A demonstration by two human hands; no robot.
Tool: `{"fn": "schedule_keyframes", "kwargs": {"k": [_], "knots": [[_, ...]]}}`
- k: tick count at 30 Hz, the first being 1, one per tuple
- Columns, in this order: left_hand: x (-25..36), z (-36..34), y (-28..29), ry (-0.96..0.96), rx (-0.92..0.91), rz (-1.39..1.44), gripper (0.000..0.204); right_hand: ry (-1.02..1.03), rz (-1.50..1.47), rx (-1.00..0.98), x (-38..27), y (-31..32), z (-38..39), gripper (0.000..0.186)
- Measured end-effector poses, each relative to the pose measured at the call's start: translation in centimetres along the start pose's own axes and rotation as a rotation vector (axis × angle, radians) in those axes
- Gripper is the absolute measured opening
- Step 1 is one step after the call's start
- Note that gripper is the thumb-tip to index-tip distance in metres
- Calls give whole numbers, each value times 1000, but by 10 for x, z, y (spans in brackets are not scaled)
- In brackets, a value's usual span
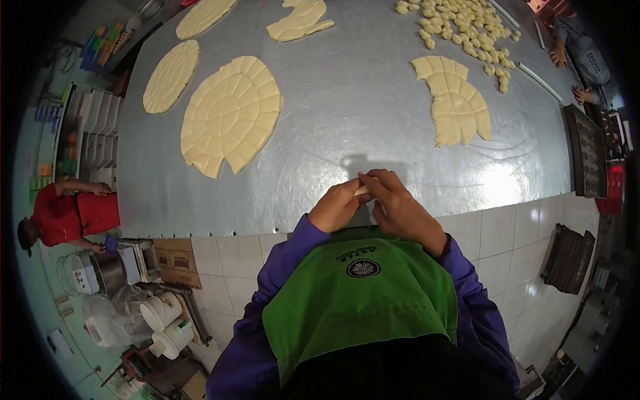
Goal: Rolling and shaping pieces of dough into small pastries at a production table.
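In the head view, a big, shiny gray bench [347, 100] filled the top, with scratches all over it and a bright spot by its right edge. At the middle of its near edge, the left hand [335, 207] and the right hand [403, 210] came together. Their fingers were curled, partly closed, and both had hold of a small, pale bit of dough [363, 191].

By the bench's left edge lay a big, round, cut-up dough sheet [232, 113] and a smaller oval sheet [171, 77]. Toward the right edge was a leftover dough piece [460, 110]. A heap of little dough lumps [460, 30] lay near the far right corner, and a white stick [540, 82] lay along the right edge. A dark tray [588, 150] was at the near right corner.

A person in red [59, 213] was past the near left corner. Another person [587, 60] was at the right edge. White tiles [490, 237] covered the floor, with white buckets [161, 312] on the left and black crates [568, 259] on the right.
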State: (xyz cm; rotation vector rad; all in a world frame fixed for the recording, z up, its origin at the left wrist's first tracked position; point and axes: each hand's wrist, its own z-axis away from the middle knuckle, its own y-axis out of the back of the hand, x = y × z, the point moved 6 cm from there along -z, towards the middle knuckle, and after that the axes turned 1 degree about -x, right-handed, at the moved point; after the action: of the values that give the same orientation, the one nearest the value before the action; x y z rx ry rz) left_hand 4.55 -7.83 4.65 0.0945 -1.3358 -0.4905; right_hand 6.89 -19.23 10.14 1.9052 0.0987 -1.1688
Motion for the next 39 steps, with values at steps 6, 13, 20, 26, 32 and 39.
{"fn": "schedule_keyframes", "kwargs": {"k": [6,13,20,26,32,39], "knots": [[1,10,-4,-35,-146,457,18,122,269,-138,-9,-3,-1,25],[-7,17,-12,68,-240,570,27,163,273,-212,-23,1,2,19],[11,17,3,216,-203,909,37,-32,-576,-76,2,10,-3,18],[-15,53,57,-22,-139,306,27,-182,-1112,420,48,55,30,34],[-73,31,65,-2,288,-845,48,-70,456,28,100,9,39,43],[-52,-7,18,-192,331,-875,54,132,425,31,65,-59,-33,48]]}}
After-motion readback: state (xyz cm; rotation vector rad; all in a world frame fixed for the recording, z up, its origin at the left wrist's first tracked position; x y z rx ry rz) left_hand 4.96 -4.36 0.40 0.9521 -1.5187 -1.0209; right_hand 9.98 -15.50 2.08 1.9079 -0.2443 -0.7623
